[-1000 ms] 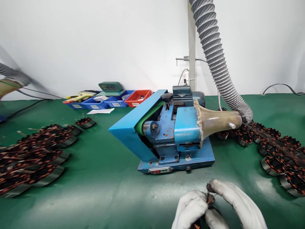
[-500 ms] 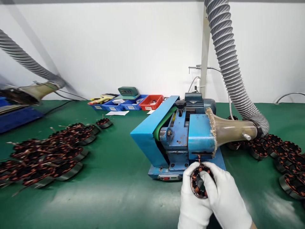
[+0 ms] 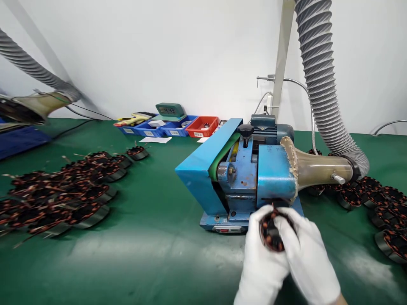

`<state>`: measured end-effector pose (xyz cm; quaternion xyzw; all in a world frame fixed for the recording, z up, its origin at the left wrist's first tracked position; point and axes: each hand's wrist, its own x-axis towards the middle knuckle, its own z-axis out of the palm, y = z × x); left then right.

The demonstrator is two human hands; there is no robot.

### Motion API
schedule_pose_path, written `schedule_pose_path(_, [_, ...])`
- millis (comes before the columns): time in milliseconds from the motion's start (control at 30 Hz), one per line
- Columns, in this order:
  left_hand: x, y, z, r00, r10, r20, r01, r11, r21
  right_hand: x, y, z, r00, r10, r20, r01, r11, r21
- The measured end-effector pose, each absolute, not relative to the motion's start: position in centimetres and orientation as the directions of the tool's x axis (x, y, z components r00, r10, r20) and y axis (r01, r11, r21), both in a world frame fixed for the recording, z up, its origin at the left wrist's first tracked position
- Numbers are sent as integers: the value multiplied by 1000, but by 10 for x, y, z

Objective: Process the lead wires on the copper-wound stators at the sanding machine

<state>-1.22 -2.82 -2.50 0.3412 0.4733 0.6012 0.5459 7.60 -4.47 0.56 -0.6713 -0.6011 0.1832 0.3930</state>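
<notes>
Both gloved hands hold one motor stator (image 3: 270, 231), a ring with copper windings and a dark centre, in front of the blue belt grinder (image 3: 275, 173). My left hand (image 3: 262, 262) wraps its left side and underside. On the right side, my right hand (image 3: 310, 254) grips the ring, its thumb laid across the open middle. The stator's top edge is close under the slot in the machine's blue housing, with its short copper leads pointing up there. Whether the lead tips are inside the slot is hard to tell, since the stator is blurred.
Many stators lie in a pile (image 3: 89, 186) on the left and another group (image 3: 381, 203) on the right of the green table (image 3: 143, 262). Blue bins (image 3: 152, 129), a red bin (image 3: 202, 127) and a clock (image 3: 170, 110) stand behind. A grey hose (image 3: 321, 76) joins the grinder's funnel (image 3: 318, 169).
The view has shifted a little. Both hands have moved the stator slightly closer to the slot, and less of its copper leads shows below the housing.
</notes>
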Motion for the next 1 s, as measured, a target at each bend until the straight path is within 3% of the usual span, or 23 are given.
schedule_pose_path(133, [-23,-39,-24,-137,964,-230,-369,166,915,78,-60,-14,190,921,341,705,113,-700])
schedule_pose_path(233, [-20,-29,-26,-130,954,-270,-388,202,899,77,-52,-14,153,950,271,675,100,-731])
schedule_pose_path(367, [-12,-10,-29,-132,962,-241,-401,170,900,72,-31,2,229,957,180,635,-7,-773])
schedule_pose_path(633, [-11,-18,-24,-94,990,-105,-302,72,951,77,-32,8,251,959,129,518,-20,-855])
schedule_pose_path(867, [-26,-48,-25,-4,968,-253,-360,234,903,68,-73,-19,340,883,322,604,57,-795])
schedule_pose_path(1000, [-20,-35,-34,-20,977,-213,-353,193,916,69,-57,-15,281,935,216,545,30,-838])
